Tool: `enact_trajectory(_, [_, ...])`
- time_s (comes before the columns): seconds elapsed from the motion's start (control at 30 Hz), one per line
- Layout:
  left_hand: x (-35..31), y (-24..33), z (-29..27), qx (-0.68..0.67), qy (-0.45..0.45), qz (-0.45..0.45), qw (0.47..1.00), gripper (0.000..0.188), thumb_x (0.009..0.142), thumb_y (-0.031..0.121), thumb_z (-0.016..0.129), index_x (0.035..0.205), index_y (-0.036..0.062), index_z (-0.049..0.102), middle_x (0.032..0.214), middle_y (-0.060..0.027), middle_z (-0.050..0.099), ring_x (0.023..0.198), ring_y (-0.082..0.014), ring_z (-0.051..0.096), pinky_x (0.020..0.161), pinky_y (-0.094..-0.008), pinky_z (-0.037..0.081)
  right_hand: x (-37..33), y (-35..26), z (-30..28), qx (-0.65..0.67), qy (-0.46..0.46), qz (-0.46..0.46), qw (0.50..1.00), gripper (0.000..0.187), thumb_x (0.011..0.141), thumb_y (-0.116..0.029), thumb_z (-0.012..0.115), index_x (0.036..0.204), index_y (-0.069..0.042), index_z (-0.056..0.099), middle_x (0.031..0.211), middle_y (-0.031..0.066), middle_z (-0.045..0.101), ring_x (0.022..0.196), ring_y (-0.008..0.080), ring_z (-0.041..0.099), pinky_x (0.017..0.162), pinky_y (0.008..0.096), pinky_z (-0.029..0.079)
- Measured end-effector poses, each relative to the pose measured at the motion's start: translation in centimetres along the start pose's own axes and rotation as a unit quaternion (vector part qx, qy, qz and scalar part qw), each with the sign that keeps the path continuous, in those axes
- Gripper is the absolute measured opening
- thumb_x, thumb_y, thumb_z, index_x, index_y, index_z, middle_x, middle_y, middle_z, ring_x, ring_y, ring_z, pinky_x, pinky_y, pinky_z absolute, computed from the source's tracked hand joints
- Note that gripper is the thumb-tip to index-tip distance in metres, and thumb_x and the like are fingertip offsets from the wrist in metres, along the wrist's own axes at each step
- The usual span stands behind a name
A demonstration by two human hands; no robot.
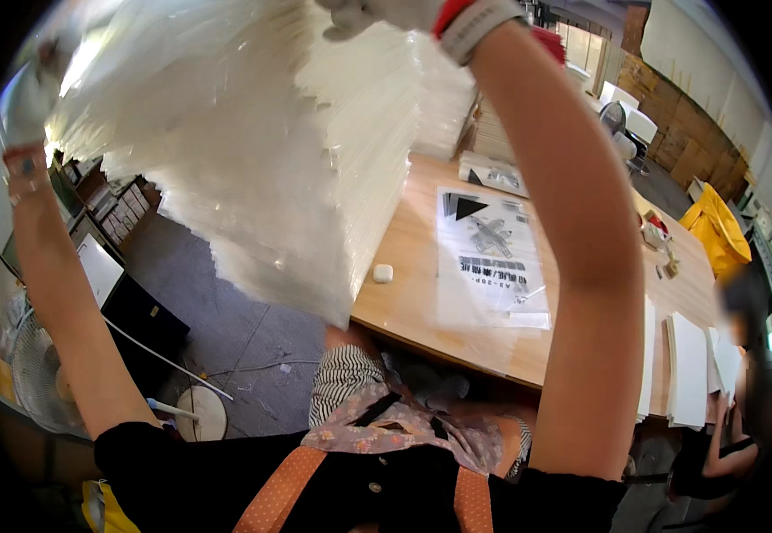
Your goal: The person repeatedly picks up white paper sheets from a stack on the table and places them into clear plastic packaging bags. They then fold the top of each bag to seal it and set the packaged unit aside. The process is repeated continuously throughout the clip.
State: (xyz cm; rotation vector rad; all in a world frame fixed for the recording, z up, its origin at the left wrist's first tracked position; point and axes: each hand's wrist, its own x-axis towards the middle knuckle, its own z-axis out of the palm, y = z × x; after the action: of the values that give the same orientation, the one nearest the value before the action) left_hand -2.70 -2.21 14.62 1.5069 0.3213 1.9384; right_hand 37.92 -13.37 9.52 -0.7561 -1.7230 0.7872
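Observation:
A tall pile of clear plastic sleeves fills the upper left and middle, its ragged edges fanned out past the table's left side. At the pile's far left edge is my left hand, in a pale glove and smeared by motion, so its fingers cannot be read. My right hand, in a whitish glove with a red cuff, is at the upper edge of the picture by the pile's top. Its visible fingers are curled; what they hold is hidden. A printed clear package lies flat on the wooden table.
A small white block sits near the table's left edge. White paper stacks lie at the right, close to another person's arm. A yellow bag is beyond. At the left stand a fan and a round white base.

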Motion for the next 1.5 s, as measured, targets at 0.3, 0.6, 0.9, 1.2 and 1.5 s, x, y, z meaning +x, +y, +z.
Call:
enact_trajectory(0.3, [-33.5,-22.7,-3.5,0.062,0.078,-0.122,0.988,0.017,0.096,0.023,0.052,0.101,0.0083,0.059,0.091,-0.0016,0.059,0.082,-0.0115,0.057,0.072,-0.0260,0.048,-5.8,10.2,-3.7,0.052,-0.003,-0.064,0.997,0.049,0.093,-0.043,0.049,0.125,-0.005,0.051,0.070,0.0057,0.058,0.058,0.0153,0.059,0.065,0.0361,0.056])
enact_trajectory(0.6, [-58.8,-34.3,18.3,0.120,-0.512,-0.294,0.798,0.015,0.082,0.010,0.054,0.095,0.0042,0.058,0.088,-0.0131,0.060,0.080,-0.0273,0.060,0.074,-0.0369,0.049,-43.4,27.7,-5.4,0.254,0.566,0.202,0.758,0.044,0.096,-0.039,0.046,0.125,-0.007,0.051,0.078,-0.0027,0.046,0.066,0.0112,0.046,0.073,0.0333,0.048])
enact_trajectory(0.9, [-61.1,-42.5,33.4,0.363,-0.551,-0.052,0.750,0.026,0.081,0.026,0.058,0.099,0.0081,0.060,0.101,-0.0148,0.059,0.095,-0.0322,0.056,0.090,-0.0425,0.040,-59.4,29.9,10.3,0.369,0.698,0.356,0.501,0.026,0.094,-0.032,0.053,0.109,-0.011,0.057,0.070,-0.0026,0.053,0.061,0.0147,0.052,0.074,0.0391,0.050])
enact_trajectory(1.2, [-57.3,-42.4,31.7,0.299,-0.608,-0.133,0.723,0.021,0.082,0.027,0.060,0.082,0.0066,0.061,0.102,-0.0099,0.059,0.102,-0.0295,0.052,0.090,-0.0388,0.041,-60.5,32.5,10.8,0.410,0.647,0.406,0.498,0.024,0.094,-0.023,0.052,0.111,-0.007,0.057,0.075,0.0043,0.058,0.062,0.0186,0.055,0.074,0.0421,0.054])
enact_trajectory(1.5, [-58.7,-41.5,31.2,0.296,-0.617,-0.044,0.728,0.016,0.074,0.022,0.067,0.083,0.0082,0.064,0.105,-0.0085,0.057,0.108,-0.0309,0.048,0.093,-0.0381,0.042,-61.4,33.4,11.0,0.440,0.633,0.374,0.516,0.026,0.096,-0.024,0.048,0.113,-0.007,0.056,0.077,0.0046,0.059,0.065,0.0193,0.057,0.077,0.0437,0.054])
